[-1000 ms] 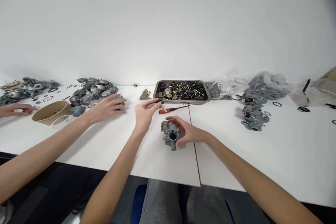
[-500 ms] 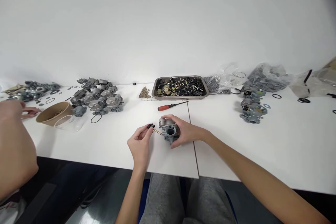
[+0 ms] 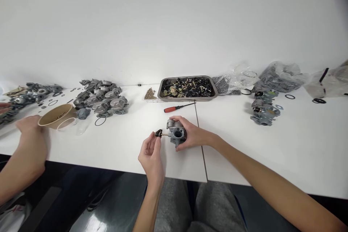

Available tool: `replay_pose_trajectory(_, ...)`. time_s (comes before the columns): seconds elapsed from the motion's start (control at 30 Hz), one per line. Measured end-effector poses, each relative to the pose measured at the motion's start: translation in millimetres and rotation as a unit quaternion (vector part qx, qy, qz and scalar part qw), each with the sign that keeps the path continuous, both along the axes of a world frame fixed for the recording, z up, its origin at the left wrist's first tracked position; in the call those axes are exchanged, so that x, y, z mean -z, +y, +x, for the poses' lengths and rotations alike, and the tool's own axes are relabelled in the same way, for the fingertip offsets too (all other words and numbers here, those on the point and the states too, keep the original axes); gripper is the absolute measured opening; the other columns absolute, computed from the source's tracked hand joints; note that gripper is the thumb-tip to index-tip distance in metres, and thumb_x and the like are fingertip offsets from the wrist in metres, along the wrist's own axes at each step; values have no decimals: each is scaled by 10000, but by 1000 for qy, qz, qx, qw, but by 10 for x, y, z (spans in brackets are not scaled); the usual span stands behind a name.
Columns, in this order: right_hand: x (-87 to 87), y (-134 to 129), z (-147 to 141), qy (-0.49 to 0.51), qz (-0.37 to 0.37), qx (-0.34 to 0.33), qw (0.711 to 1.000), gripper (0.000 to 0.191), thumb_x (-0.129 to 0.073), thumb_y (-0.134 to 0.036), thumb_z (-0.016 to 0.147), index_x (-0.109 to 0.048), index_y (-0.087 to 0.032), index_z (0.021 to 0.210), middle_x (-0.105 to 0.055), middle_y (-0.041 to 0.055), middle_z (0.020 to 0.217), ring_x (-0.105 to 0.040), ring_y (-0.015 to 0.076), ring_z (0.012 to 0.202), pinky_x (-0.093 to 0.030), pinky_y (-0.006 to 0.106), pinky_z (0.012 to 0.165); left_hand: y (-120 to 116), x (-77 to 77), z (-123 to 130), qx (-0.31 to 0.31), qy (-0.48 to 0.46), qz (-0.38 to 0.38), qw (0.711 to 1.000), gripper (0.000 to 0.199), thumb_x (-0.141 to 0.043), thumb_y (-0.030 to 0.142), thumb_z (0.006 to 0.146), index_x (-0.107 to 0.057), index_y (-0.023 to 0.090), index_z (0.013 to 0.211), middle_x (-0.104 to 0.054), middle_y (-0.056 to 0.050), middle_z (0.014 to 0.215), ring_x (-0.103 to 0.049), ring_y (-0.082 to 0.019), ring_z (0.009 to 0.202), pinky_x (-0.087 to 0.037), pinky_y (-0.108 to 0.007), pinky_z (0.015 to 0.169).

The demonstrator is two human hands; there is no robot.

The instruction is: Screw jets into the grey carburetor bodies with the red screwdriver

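A grey metal carburetor lies on the white table in front of me, its round bore facing my side. My right hand wraps around its right side, thumb low and fingers over the top. Between the thumb and fingertips of my left hand is a small black-headed part with a thin brass stem. The stem points right and its tip meets the left side of the carburetor; how far in it sits I cannot tell. Just behind lies a red-handled screwdriver.
A metal tray of black and brass parts stands at the back, beside a small brass pile. Carburetors lie in groups at left and right. A co-worker's arm reaches by a brown tub; plastic bags lie back right.
My left hand has moved right and turned the brass stem level, bringing its tip to the carburetor. My right hand keeps its hold. The co-worker's arm has shifted at the left.
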State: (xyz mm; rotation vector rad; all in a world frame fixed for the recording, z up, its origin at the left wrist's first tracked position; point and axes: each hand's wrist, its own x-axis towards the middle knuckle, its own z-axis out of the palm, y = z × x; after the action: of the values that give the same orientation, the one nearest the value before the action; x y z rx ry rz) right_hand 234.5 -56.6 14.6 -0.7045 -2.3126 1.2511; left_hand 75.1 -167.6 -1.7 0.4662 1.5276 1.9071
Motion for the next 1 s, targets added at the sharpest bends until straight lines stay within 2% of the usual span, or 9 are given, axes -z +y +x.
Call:
replay_pose_trajectory(0.1,-6,-2,-11,4,4,-4,1000,1038,-856,-490,608,-280,-269,1442,-409,133,1397,-478,289,1261,-422,481,1067,-56,-35,53,29,-8,9,999,460,-783,348,718,-671,172,1128,-694,-91,1196,-653,-195,1146,-492,-337,1083)
replay_pose_trajectory(0.27,9,-4,-32,12,12,-5,1000,1022,-856,-468,609,-291,-252,1433,-445,130,1362,-493,290,1242,-431,481,1049,-85,-83,108,143,12,-12,990,412,-755,371,737,-709,169,1094,-670,-96,1246,-619,-218,1197,-522,-307,1023)
replay_pose_trajectory(0.33,6,-10,-29,13,7,-6,1000,1027,-858,-465,609,-289,-258,1438,-450,127,1361,-494,289,1241,-434,477,1046,-83,-75,88,144,18,-8,989,400,-763,372,728,-712,181,1076,-678,-80,1223,-638,-190,1141,-535,-256,952)
replay_pose_trajectory(0.43,-11,-17,-22,6,14,-9,1000,1031,-856,-472,614,-290,-268,1452,-439,127,1380,-476,293,1265,-425,481,1056,-48,-57,1,162,20,-18,986,384,-743,401,745,-704,148,1031,-727,-66,943,-673,-137,866,-537,-231,801)
replay_pose_trajectory(0.5,-20,-16,-20,6,21,-9,1000,1031,-853,-475,618,-293,-272,1459,-435,129,1387,-464,299,1279,-415,492,1065,-5,-63,-57,185,21,-22,982,371,-722,419,763,-694,124,986,-712,-57,802,-663,-129,752,-535,-244,759)
replay_pose_trajectory(0.73,-13,-10,-28,-4,29,0,1000,1035,-862,-477,593,-316,-264,1445,-425,127,1402,-459,304,1283,-413,492,1069,68,-148,-48,174,32,-40,983,414,-790,399,682,-653,112,947,-726,-81,835,-700,-170,753,-565,-268,731)
replay_pose_trajectory(0.8,-14,-11,-31,-4,34,-1,999,1025,-856,-476,605,-313,-267,1448,-427,126,1401,-458,304,1285,-415,490,1068,65,-159,-45,189,26,-39,981,425,-777,418,692,-641,113,956,-722,-81,826,-690,-170,724,-567,-280,698)
replay_pose_trajectory(0.9,-13,-10,-33,0,44,-2,999,1024,-854,-480,610,-309,-272,1452,-428,123,1399,-456,304,1290,-416,492,1069,86,-171,-68,216,42,-49,974,436,-746,431,724,-649,125,1018,-715,-61,784,-659,-137,679,-542,-250,663)
replay_pose_trajectory(1.0,-8,-7,-28,0,41,-4,999,1033,-857,-479,605,-307,-276,1456,-424,123,1402,-452,305,1297,-409,495,1077,125,-173,-95,206,80,-54,974,406,-766,410,703,-697,128,986,-708,-45,742,-622,-100,669,-509,-205,658)
